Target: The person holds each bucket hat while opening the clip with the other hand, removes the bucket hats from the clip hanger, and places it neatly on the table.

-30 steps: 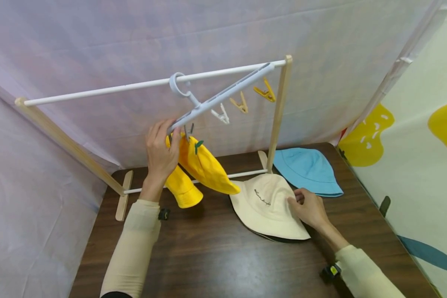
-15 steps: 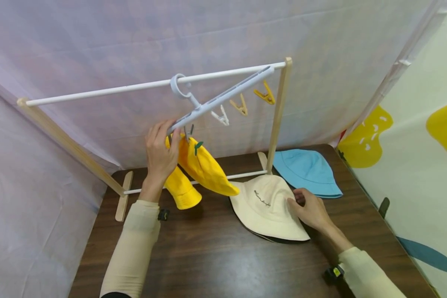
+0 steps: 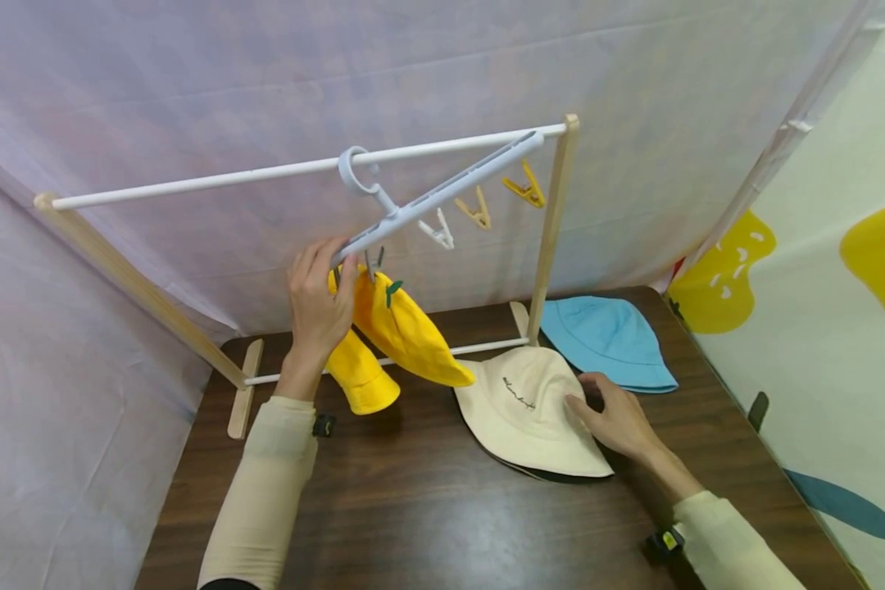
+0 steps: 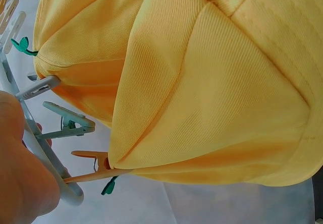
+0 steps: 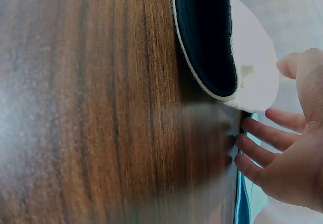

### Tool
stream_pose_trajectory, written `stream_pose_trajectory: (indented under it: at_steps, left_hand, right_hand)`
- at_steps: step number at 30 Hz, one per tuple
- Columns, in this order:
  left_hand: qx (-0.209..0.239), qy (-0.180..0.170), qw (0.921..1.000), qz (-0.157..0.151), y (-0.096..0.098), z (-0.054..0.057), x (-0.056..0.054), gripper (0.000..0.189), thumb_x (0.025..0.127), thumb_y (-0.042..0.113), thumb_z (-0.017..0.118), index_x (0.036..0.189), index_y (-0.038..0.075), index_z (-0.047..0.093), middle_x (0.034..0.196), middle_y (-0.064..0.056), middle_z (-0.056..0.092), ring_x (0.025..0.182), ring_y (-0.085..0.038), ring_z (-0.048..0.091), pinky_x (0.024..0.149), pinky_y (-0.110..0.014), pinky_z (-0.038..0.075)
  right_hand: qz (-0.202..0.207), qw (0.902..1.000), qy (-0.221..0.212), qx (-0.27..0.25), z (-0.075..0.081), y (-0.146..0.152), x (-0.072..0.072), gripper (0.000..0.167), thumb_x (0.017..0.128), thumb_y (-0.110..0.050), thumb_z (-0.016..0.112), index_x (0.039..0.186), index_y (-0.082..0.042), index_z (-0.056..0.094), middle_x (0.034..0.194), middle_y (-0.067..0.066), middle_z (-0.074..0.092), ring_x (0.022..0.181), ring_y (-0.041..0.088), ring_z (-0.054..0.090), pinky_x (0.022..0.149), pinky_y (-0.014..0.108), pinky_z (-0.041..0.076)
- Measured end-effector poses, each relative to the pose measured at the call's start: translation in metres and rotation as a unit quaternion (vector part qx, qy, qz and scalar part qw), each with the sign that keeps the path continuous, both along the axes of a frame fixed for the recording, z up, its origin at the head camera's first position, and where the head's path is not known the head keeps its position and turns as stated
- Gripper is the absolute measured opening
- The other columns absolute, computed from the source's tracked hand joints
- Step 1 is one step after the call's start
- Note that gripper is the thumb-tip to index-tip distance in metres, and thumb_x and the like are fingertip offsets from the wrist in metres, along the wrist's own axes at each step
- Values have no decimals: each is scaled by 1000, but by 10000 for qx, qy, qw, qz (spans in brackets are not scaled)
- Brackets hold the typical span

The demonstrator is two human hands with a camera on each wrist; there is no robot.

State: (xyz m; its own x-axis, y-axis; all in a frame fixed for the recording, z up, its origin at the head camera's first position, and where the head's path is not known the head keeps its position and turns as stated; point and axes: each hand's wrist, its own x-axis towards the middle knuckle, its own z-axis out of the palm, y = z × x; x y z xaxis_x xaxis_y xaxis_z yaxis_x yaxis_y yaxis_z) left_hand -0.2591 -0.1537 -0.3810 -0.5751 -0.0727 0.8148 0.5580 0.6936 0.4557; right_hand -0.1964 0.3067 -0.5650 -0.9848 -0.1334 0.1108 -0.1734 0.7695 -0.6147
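Note:
My left hand (image 3: pixel 320 299) grips the lower left end of the pale blue clip hanger (image 3: pixel 442 192), whose hook is over the rack's white top bar (image 3: pixel 265 170). Two yellow bucket hats (image 3: pixel 413 332) hang from its clips beside that hand. One is held by a grey clip (image 4: pixel 39 88), the other by an orange-brown clip (image 4: pixel 96 167); a pale green clip (image 4: pixel 68 121) between them holds nothing. At the right side of a cream bucket hat (image 3: pixel 534 410), my right hand (image 3: pixel 619 416) has its fingers loosely spread, thumb by the crown. Whether it touches the hat is unclear.
White, beige and yellow clips (image 3: pixel 525 184) dangle from the hanger's right half. Behind the cream hat lies a light blue bucket hat (image 3: pixel 608 340). The rack's wooden posts (image 3: pixel 551 233) stand on the brown table (image 3: pixel 413 508), with a white cloth wall (image 3: pixel 339 65) behind.
My right thumb and fingers have spread slightly apart beside the cream hat. The left hand, hanger and hats have stayed in place; the head view has shifted a little.

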Motion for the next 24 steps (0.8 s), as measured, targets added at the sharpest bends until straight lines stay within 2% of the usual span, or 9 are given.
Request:
stream_pose_trajectory:
  at_steps: [9,18,24]
  left_hand:
    - [-12,-54,10000,24,0,-1,0,33,113,20,68,135,-4,75,133,-27,76,119,-48,67,105,-60,49]
    - [25,-109,9999,1,0,-2,-1,34,114,21,67,136,-3,75,135,-25,76,120,-47,67,104,-57,47]
    - [17,-58,10000,5,0,-3,-2,33,114,21,67,136,-3,76,133,-25,76,118,-47,68,103,-58,47]
  right_hand:
    - [87,9997,-232,81,3,1,2,76,112,-50,66,165,1,48,161,32,60,150,53,57,123,72,45]
    - [357,9992,-157,128,9,1,6,86,110,-52,69,170,3,41,170,33,50,157,56,48,127,75,40]
    - [453,9988,-63,160,15,0,8,87,109,-50,70,170,4,39,173,32,46,159,56,45,128,76,38]
